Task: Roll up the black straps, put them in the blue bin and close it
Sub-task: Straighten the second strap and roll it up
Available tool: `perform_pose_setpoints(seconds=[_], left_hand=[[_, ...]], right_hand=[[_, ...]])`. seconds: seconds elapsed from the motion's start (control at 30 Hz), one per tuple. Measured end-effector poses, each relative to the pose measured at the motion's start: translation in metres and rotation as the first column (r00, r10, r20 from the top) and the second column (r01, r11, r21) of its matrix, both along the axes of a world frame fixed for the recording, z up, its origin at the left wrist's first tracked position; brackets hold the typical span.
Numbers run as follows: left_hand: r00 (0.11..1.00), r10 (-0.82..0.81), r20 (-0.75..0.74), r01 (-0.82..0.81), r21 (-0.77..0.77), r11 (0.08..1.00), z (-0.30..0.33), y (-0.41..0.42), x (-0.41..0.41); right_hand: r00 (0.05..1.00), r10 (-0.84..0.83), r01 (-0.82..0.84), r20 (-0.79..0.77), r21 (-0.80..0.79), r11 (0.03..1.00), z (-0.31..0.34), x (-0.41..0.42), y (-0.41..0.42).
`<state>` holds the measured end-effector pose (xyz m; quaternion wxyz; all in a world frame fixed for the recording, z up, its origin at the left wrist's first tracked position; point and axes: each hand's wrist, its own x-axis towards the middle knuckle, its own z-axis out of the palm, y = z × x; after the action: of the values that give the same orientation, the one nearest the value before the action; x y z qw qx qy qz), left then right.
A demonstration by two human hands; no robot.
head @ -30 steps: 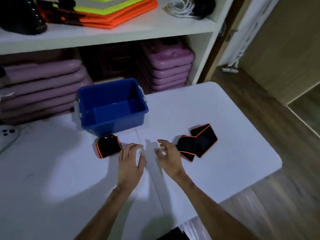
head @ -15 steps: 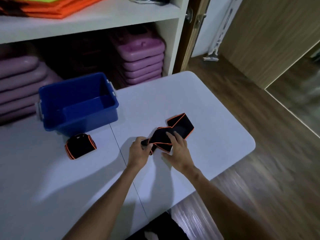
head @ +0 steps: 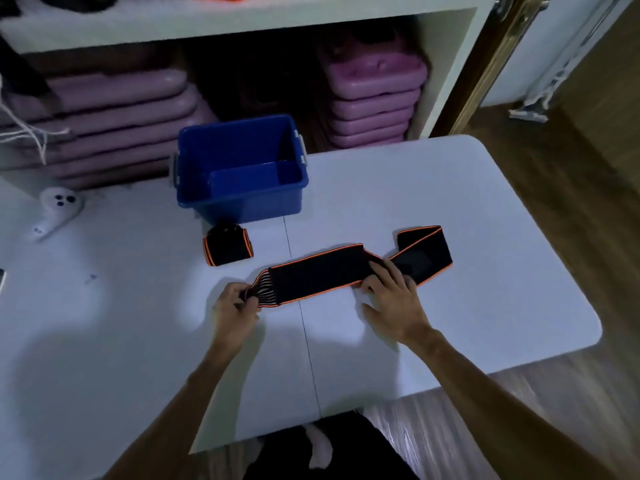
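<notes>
Left hand (head: 235, 306) pinches strap (head: 322, 271) end to start roll; right hand (head: 391, 292), fingers flat, presses it w/ table (head: 485, 271) under.

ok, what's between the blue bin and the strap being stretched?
Head view: a rolled strap sits on the table between the blue bin and the flat strap.

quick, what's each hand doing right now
Left hand: pinching the strap by its end.
Right hand: open, fingers pressing the strap flat.

Single head view, close, looking forward and down over white table (head: 450, 209) toward shelves (head: 242, 26).
</notes>
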<state>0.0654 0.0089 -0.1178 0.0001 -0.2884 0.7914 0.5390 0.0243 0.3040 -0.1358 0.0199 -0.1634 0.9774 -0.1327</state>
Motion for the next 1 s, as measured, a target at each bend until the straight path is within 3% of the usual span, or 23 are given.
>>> perform_pose_setpoints(seconds=[0.2,0.4,0.53,0.63,0.77,0.87,1.0], left_hand=[[0.997,-0.076,-0.033,0.070,-0.150,0.986,-0.004,-0.026,0.021],[1.000,0.001,-0.024,-0.010,-0.402,0.915,-0.015,-0.071,0.042],[0.992,0.112,0.065,-0.080,-0.372,0.925,-0.015,-0.099,0.051],[0.993,0.107,0.051,-0.081,-0.376,0.923,-0.010,-0.089,0.050],[0.984,-0.116,-0.132,0.007,-0.629,0.777,0.003,-0.043,0.030],[0.934,-0.346,-0.089,0.191,-0.694,0.694,0.014,0.011,0.001],[0.821,-0.569,-0.039,0.373,-0.718,0.588,0.026,0.090,-0.035]], right_hand=[[0.998,0.009,0.000,0.069,-0.133,0.991,0.006,-0.004,-0.031],[0.956,0.131,-0.142,0.261,0.026,0.990,0.006,-0.017,-0.062],[0.945,0.196,-0.193,0.260,-0.037,0.980,-0.004,0.000,-0.056],[0.947,0.223,-0.179,0.231,-0.198,0.964,0.001,0.007,-0.045],[0.988,0.114,-0.081,0.101,-0.283,0.956,0.017,0.003,-0.023],[0.999,-0.051,0.052,0.013,-0.199,0.979,0.029,-0.013,0.010],[0.928,-0.346,0.355,0.140,-0.051,0.933,0.040,-0.034,0.061]])
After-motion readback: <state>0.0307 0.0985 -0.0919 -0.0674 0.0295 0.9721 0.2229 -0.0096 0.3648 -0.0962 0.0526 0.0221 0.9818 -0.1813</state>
